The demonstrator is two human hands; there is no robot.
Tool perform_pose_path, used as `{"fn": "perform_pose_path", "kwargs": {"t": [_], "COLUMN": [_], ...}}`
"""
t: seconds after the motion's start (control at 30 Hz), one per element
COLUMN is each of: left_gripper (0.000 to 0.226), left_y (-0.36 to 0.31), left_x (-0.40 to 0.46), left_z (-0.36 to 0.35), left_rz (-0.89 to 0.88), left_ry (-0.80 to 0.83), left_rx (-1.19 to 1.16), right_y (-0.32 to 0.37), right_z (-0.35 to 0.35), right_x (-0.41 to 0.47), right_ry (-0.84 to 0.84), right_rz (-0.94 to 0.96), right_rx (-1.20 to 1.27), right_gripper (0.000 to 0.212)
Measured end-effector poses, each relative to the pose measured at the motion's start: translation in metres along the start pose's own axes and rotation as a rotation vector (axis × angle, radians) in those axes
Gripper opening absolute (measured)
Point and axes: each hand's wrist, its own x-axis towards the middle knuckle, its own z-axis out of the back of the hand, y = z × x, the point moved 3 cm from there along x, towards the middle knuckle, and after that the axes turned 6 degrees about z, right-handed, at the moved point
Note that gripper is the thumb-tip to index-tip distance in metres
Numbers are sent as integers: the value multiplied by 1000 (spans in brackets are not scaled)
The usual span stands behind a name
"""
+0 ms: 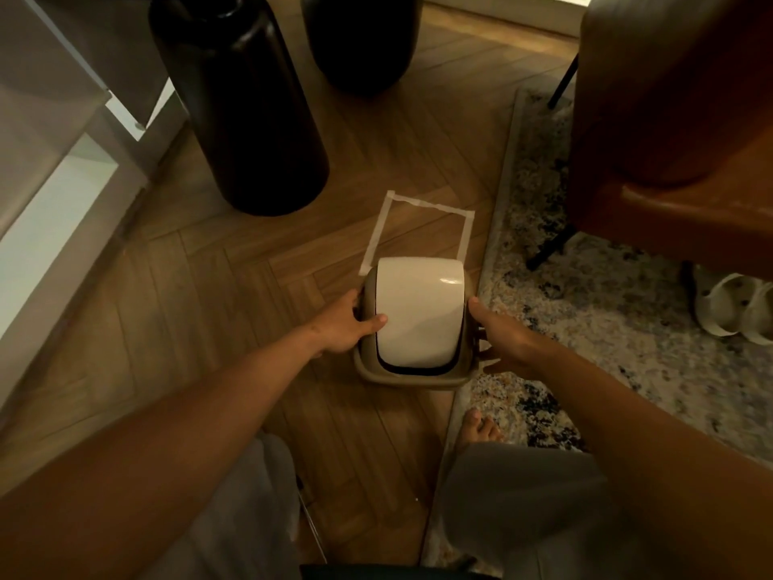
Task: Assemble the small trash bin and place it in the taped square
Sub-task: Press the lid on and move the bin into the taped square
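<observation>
The small trash bin (418, 374) has a beige body and rim with a white swing lid (418, 311) fitted on top. It is over the wooden floor, at the near edge of the taped square (426, 205), and hides that square's near side. My left hand (347, 324) grips the bin's left side, thumb resting on the lid. My right hand (506, 337) holds the bin's right side. Whether the bin touches the floor is not clear.
A tall dark vase (238, 102) stands left of the square, a second dark one (359, 39) behind it. A patterned rug (606, 311) borders the square's right side, with a brown leather chair (677, 110) and pale sandals (736, 311) on it. White furniture (54, 169) is at left. My bare foot (477, 429) is near the bin.
</observation>
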Motion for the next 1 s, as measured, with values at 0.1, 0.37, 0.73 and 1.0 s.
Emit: {"fn": "perform_pose_path", "kwargs": {"t": [0.1,0.37,0.73,1.0], "left_gripper": [88,91,97,72], "left_y": [0,8,18,9], "left_x": [0,5,9,11], "left_z": [-1,-1,-7,12], "left_rz": [-11,-27,19,-66], "left_ry": [10,-12,44,-122], "left_rx": [12,5,-201,-52], "right_y": [-7,-15,-25,-10], "right_z": [0,-9,-17,-28], "right_x": [-2,6,5,2], "right_ry": [32,31,23,72], "right_rz": [-16,6,22,48], "right_rx": [15,87,115,-50], "right_gripper": [89,86,93,92]}}
